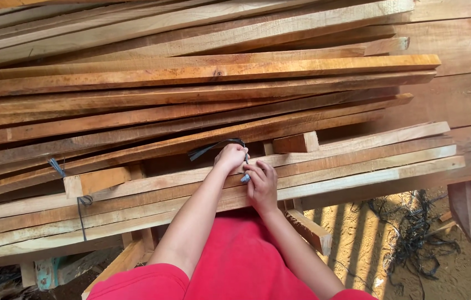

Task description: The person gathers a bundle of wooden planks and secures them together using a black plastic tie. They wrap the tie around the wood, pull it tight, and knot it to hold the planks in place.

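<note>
Stack of rough planks (202, 178) on a low rack; dark strap (213, 146) loops out at its near edge. Left hand (230, 158) pinches the strap's end; right hand (262, 183) grips a small blade (245, 178) beside it. Best practice, judged: keep strap taut, cut away from fingers.

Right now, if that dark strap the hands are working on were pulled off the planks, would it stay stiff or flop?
The dark strap would likely flop: its loose end bends in a curve past the left hand. It looks thin and flat, so probably light. The right hand holds a small blue-tipped tool beside it; how tough the strap is, I cannot tell.
</note>
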